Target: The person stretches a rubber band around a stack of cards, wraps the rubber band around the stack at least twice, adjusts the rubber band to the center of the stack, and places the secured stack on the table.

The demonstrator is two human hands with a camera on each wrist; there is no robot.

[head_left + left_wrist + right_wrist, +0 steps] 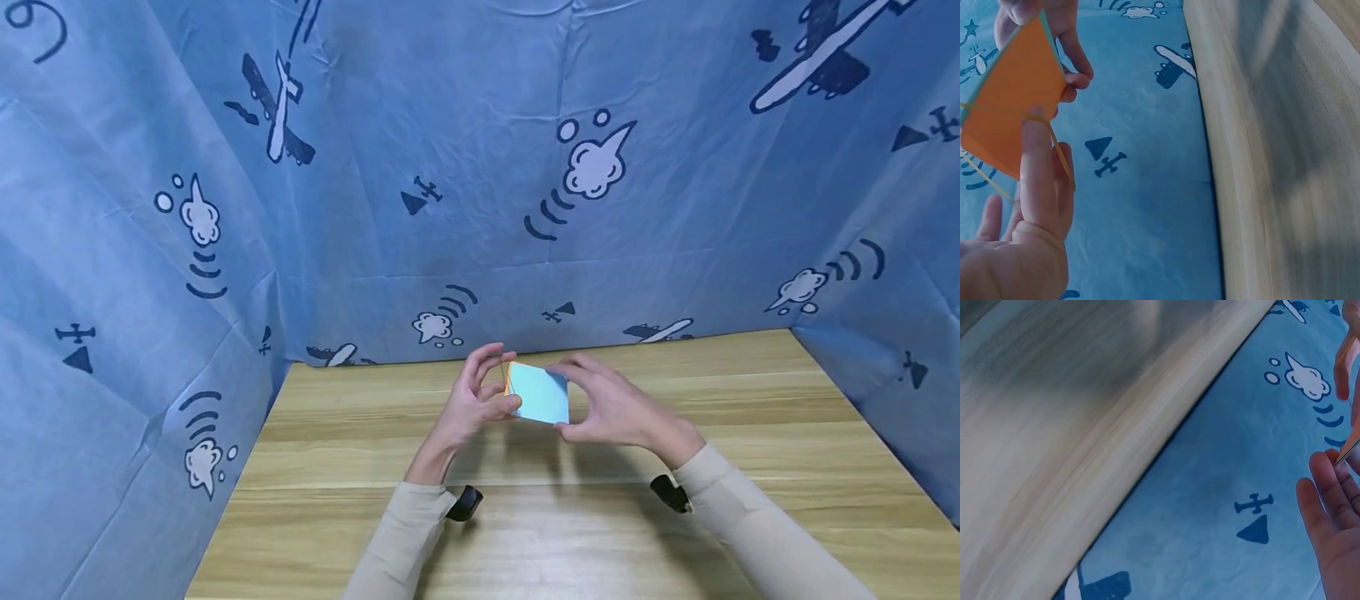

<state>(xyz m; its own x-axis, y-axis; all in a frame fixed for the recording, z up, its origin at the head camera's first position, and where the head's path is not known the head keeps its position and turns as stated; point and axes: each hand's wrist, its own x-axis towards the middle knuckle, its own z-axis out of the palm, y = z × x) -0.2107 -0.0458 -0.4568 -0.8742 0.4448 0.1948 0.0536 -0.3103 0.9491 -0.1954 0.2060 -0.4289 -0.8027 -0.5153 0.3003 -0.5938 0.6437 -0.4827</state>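
Note:
A square stack of coloured paper (542, 395), light blue on the face toward me, is held above the table between both hands. Its orange face (1019, 94) fills the upper left of the left wrist view. My right hand (611, 408) grips the stack by its right side, thumb at the bottom corner and fingers at the top edge. At the left edge, my left hand (476, 396) holds a thin yellowish rubber band (1062, 156) stretched between its fingers, with one fingertip against the orange face. Only the stack's thin edge (1349, 450) shows in the right wrist view.
The wooden table (337, 500) spreads below both hands. Blue cloth (450, 167) printed with planes and clouds hangs behind it and along both sides. Dark straps with a device (465, 503) sit at the wrists.

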